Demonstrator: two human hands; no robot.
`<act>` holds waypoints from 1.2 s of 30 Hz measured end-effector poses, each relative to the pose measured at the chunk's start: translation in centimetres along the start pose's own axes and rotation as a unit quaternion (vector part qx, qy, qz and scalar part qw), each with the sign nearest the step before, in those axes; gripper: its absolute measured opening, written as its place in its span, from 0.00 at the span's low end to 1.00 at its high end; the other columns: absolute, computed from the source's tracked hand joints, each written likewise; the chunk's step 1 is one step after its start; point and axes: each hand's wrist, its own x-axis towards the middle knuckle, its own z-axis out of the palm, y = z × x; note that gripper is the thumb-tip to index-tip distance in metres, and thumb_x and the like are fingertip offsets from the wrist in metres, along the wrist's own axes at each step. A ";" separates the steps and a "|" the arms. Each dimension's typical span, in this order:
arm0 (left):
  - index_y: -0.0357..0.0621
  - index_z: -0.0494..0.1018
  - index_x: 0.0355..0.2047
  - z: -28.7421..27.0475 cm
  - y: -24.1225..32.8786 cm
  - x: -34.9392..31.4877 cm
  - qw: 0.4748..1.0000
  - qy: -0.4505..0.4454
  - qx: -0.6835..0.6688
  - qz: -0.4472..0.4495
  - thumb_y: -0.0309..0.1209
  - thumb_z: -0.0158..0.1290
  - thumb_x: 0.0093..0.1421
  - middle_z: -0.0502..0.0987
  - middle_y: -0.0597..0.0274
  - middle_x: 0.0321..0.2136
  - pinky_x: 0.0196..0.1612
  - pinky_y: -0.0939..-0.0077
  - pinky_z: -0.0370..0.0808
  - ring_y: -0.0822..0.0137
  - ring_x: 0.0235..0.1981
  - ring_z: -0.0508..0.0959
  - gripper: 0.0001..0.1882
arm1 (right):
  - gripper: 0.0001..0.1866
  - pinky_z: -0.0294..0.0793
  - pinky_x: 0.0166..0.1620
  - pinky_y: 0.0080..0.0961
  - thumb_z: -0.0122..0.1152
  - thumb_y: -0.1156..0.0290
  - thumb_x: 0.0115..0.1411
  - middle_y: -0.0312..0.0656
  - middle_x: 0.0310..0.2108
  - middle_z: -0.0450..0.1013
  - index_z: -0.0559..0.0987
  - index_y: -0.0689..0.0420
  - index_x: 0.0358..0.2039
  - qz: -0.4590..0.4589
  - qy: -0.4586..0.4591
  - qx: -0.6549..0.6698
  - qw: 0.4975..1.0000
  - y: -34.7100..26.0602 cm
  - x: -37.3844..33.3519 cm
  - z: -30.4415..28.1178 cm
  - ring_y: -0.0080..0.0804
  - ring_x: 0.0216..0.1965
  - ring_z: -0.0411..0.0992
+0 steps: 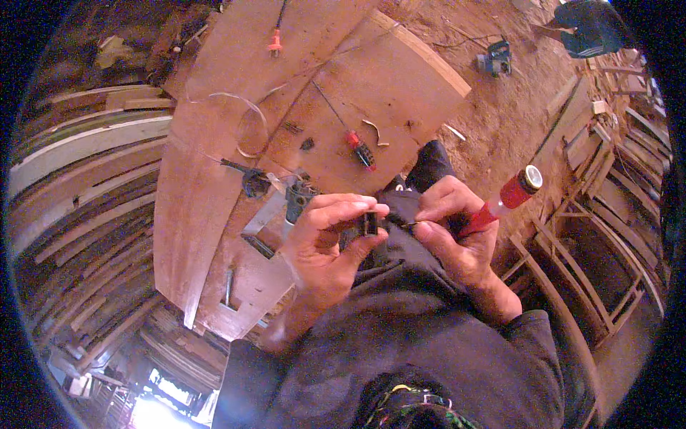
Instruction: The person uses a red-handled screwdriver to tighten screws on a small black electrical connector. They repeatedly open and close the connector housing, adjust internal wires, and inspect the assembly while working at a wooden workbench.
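Observation:
Between the fingertips and thumb of my left hand [325, 239] is a small dark rectangular block [370, 223] with a hollow-looking face. Close to its right, my right hand [461, 232] is closed in a pinch on a small thin piece [409, 225], too small to name. A red handle [516, 190], clear in part and with a pale round end, sticks out from the same hand; its other end is hidden. Left of my left hand, a teal power tool body [299, 199] lies on the wooden board [186, 236], beside a flat metal bracket [268, 218].
A red-and-black screwdriver [361, 150], an orange-handled tool [275, 44], a looped cord [261, 129] and a metal bolt [229, 286] lie on the boards. Stacked planks [93, 186] fill the left. A blue power tool [496, 58] is on the dusty floor; another person [589, 32] is at the far right.

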 end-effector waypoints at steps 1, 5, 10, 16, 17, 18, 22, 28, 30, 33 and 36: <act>0.36 0.71 0.46 -0.4 -0.1 0.0 1.000 -0.004 0.005 0.007 0.11 0.62 0.48 0.73 0.50 0.45 0.47 0.68 0.80 0.58 0.44 0.80 0.24 | 0.06 0.67 0.33 0.25 0.69 0.78 0.51 0.38 0.27 0.72 0.78 0.59 0.27 -0.019 -0.006 -0.033 0.999 -0.2 0.2 0.1 0.28 0.31 0.71; 0.36 0.71 0.46 -0.7 -0.4 -0.1 1.000 -0.008 0.019 0.019 0.11 0.62 0.49 0.73 0.50 0.45 0.47 0.69 0.80 0.57 0.46 0.79 0.23 | 0.07 0.68 0.32 0.26 0.70 0.77 0.51 0.38 0.27 0.73 0.79 0.59 0.28 -0.032 -0.037 -0.082 0.995 -0.8 0.5 -0.2 0.28 0.29 0.71; 0.36 0.72 0.46 -1.2 -0.7 -0.1 0.999 -0.025 0.018 0.031 0.11 0.62 0.49 0.73 0.50 0.45 0.48 0.69 0.80 0.58 0.46 0.79 0.23 | 0.08 0.65 0.33 0.25 0.72 0.76 0.48 0.38 0.26 0.71 0.79 0.59 0.27 -0.019 -0.050 -0.091 0.994 -1.5 0.9 0.6 0.29 0.30 0.68; 0.37 0.74 0.43 -1.2 -0.6 0.1 0.996 -0.029 0.056 0.056 0.11 0.61 0.47 0.75 0.51 0.44 0.47 0.70 0.79 0.59 0.44 0.80 0.21 | 0.08 0.68 0.33 0.25 0.72 0.77 0.47 0.38 0.26 0.72 0.80 0.59 0.28 -0.069 -0.082 -0.164 0.981 -2.0 1.5 1.3 0.29 0.30 0.70; 0.37 0.75 0.42 -1.2 -0.2 0.4 0.994 -0.031 0.081 0.068 0.11 0.61 0.47 0.76 0.52 0.43 0.47 0.70 0.79 0.59 0.44 0.80 0.21 | 0.09 0.68 0.33 0.25 0.72 0.77 0.47 0.38 0.26 0.72 0.80 0.59 0.28 -0.060 -0.088 -0.185 0.977 -2.1 1.5 1.2 0.29 0.30 0.70; 0.38 0.75 0.42 -1.1 0.0 0.5 0.991 -0.034 0.106 0.081 0.11 0.61 0.46 0.77 0.52 0.42 0.47 0.70 0.79 0.59 0.44 0.80 0.21 | 0.09 0.68 0.33 0.25 0.73 0.77 0.47 0.39 0.26 0.72 0.80 0.59 0.28 -0.050 -0.093 -0.206 0.973 -2.3 1.4 1.0 0.29 0.30 0.71; 0.40 0.76 0.40 -1.3 0.1 0.6 0.988 -0.025 0.120 0.091 0.13 0.62 0.46 0.79 0.53 0.39 0.46 0.70 0.78 0.59 0.43 0.80 0.20 | 0.09 0.70 0.32 0.25 0.74 0.76 0.46 0.39 0.26 0.73 0.80 0.58 0.28 -0.051 -0.103 -0.271 0.956 -2.4 1.2 0.9 0.29 0.29 0.72; 0.41 0.77 0.40 -1.8 -0.5 0.4 0.988 -0.026 0.114 0.100 0.15 0.62 0.46 0.80 0.54 0.38 0.45 0.69 0.78 0.58 0.42 0.81 0.20 | 0.09 0.71 0.30 0.27 0.74 0.74 0.44 0.38 0.24 0.73 0.82 0.57 0.27 -0.080 -0.140 -0.345 0.925 -3.5 1.6 1.4 0.32 0.27 0.73; 0.42 0.77 0.40 -2.1 -0.3 0.4 0.986 -0.037 0.130 0.102 0.15 0.63 0.46 0.80 0.54 0.38 0.45 0.68 0.78 0.58 0.42 0.81 0.20 | 0.09 0.71 0.30 0.27 0.73 0.73 0.43 0.38 0.24 0.73 0.82 0.56 0.27 -0.097 -0.131 -0.353 0.921 -3.9 1.6 2.0 0.32 0.27 0.74; 0.43 0.77 0.41 -3.1 -0.4 1.0 0.979 -0.097 0.132 0.122 0.16 0.63 0.45 0.79 0.54 0.39 0.45 0.68 0.78 0.57 0.42 0.81 0.20 | 0.11 0.71 0.30 0.27 0.72 0.71 0.40 0.38 0.24 0.72 0.83 0.56 0.27 -0.104 -0.134 -0.378 0.910 -4.7 1.6 2.4 0.32 0.27 0.74; 0.43 0.77 0.41 -3.4 -0.8 0.9 0.981 -0.097 0.120 0.115 0.17 0.64 0.45 0.79 0.54 0.39 0.46 0.68 0.79 0.58 0.43 0.81 0.21 | 0.12 0.71 0.30 0.27 0.72 0.71 0.39 0.38 0.24 0.72 0.82 0.56 0.27 -0.101 -0.145 -0.410 0.895 -5.2 1.6 2.6 0.32 0.27 0.74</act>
